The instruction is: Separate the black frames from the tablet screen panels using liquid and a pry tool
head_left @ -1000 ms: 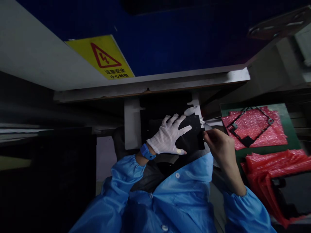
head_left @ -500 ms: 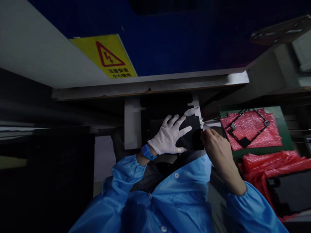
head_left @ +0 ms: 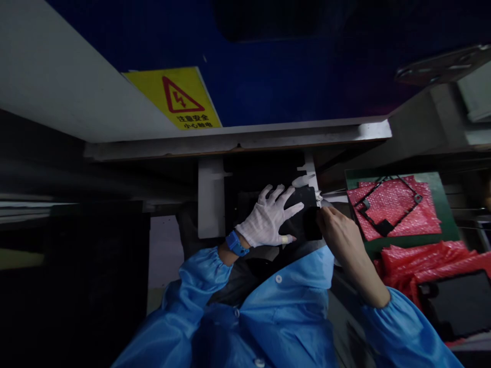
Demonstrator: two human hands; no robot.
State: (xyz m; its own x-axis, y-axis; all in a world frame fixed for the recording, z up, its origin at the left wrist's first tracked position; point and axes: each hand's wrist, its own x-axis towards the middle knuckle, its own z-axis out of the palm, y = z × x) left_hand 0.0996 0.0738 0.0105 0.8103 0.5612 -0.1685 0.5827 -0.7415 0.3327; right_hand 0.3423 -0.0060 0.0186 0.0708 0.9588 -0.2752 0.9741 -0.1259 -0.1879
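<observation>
The left hand (head_left: 268, 219), gloved, spreads its grip flat on a black panel (head_left: 311, 217) over a pale board (head_left: 210, 204); the right hand (head_left: 341, 230) presses its grip together at the panel's right edge, anything pinched hidden. On the green counter (head_left: 444, 210), red bubble-wrap (head_left: 401, 197) near the far edge bears a thin frame (head_left: 384, 228). A yellow label (head_left: 184, 99) reads 注意安全 小心触电. Both hands keep their spots from half a second ago.

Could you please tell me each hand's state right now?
Left hand: open, spread on the black panel.
Right hand: closed at the panel's right edge; whether it holds anything cannot be told.
</observation>
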